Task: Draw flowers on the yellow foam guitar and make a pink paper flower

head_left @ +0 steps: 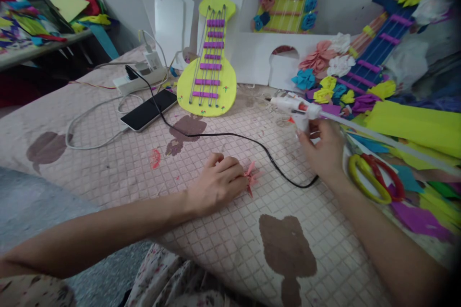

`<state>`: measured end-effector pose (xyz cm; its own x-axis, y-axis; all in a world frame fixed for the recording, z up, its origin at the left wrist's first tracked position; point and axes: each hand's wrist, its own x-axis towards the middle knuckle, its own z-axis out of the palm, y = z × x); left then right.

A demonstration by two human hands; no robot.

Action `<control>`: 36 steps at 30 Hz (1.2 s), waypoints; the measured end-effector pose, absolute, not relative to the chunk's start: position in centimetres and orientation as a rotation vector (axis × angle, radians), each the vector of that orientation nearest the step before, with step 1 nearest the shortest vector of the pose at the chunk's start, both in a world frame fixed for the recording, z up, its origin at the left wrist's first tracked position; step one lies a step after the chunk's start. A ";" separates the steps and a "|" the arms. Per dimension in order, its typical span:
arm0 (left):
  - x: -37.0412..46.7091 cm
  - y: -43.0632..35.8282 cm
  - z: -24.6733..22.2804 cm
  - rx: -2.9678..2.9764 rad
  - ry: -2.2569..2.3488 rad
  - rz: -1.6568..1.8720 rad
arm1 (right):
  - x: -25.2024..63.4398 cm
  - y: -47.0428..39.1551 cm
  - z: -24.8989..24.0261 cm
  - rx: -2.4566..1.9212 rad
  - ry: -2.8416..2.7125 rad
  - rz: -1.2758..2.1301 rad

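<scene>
My left hand (218, 184) rests low over the tablecloth, its fingers closed on a small pink paper flower (251, 178) that pokes out past the fingertips. To the right, my right hand (324, 148) grips a white hot glue gun (290, 104) by its handle, nozzle pointing left. A long pale glue stick (374, 132) runs out of the gun's back end. From below that hand a black cord (230, 134) curves left across the table. Scissors (369, 180) with yellow and red handles lie just beside my right forearm.
A yellow toy guitar (207, 81) with purple strips leans at the back. A phone (149, 110) charges beside a white power strip (140, 80). At the right stand a blue flower-trimmed guitar (374, 57) and coloured paper (418, 124). A pink scrap (155, 158) lies left of my left hand.
</scene>
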<state>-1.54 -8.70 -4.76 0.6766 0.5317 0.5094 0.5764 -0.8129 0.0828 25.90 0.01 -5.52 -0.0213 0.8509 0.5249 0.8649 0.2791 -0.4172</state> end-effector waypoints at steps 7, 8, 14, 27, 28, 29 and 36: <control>-1.5 -8.7 -4.8 -2.803 -0.929 -0.801 | 25.8 0.5 -5.8 -1.545 -1.897 0.091; -1.5 -8.8 -4.8 -2.804 -0.933 -0.798 | 25.9 0.4 -5.7 -1.537 -1.882 0.110; -1.6 -8.8 -4.8 -2.801 -0.944 -0.807 | 26.7 0.2 -5.5 -1.500 -1.858 0.179; -1.6 -8.7 -4.8 -2.805 -0.944 -0.806 | 27.6 0.3 -5.4 -1.526 -1.757 0.335; -1.6 -8.7 -4.8 -2.804 -0.943 -0.810 | 27.8 0.3 -5.4 -1.522 -1.746 0.365; -1.7 -8.7 -4.8 -2.804 -0.942 -0.812 | 27.9 0.3 -5.4 -1.520 -1.740 0.386; -1.7 -8.7 -4.7 -2.800 -0.944 -0.804 | 27.4 0.2 -5.3 -1.534 -1.817 0.369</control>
<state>-1.67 -8.71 -4.73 0.6727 0.5420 0.5037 0.5838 -0.8070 0.0888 27.36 0.18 -5.26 -0.0341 0.9413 0.3359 0.7354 0.2512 -0.6293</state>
